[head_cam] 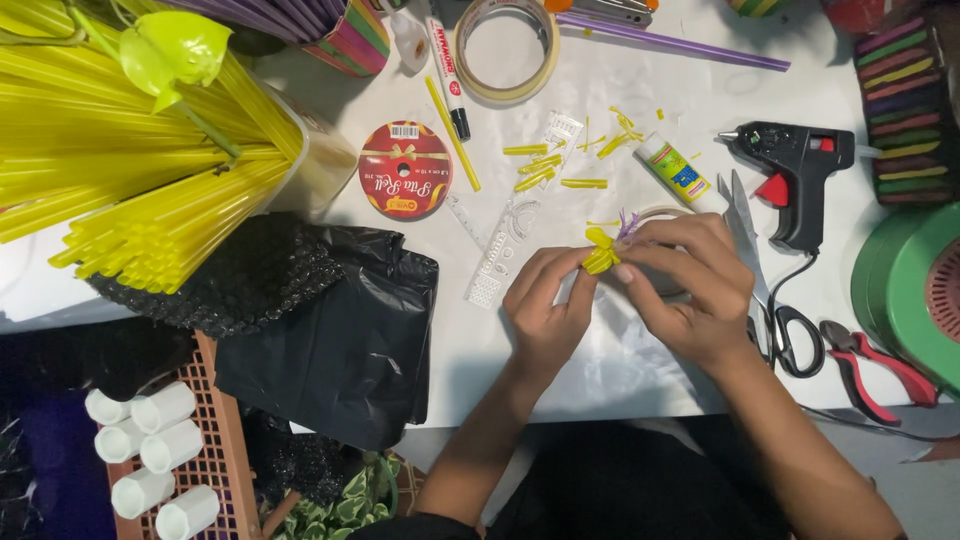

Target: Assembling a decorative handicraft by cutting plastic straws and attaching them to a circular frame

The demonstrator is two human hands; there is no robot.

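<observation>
Both my hands meet over the white table (620, 350) on a small yellow straw flower (601, 252) with a purple tuft at its top. My left hand (545, 305) pinches the flower from the left with thumb and forefinger. My right hand (690, 285) closes over it from the right, fingers curled around the purple tip. Short cut yellow straw pieces (545, 170) lie scattered just beyond my hands, next to a clear plastic ruler (500, 255).
A big bundle of yellow straws (130, 170) fills the left. Black plastic bag (340, 330), red ribbon spool (404, 170), tape roll (506, 50), marker (447, 70), glue stick (673, 168), black glue gun (795, 170), scissors (775, 300), red pliers (875, 370) and green tape rolls (915, 290) surround my hands.
</observation>
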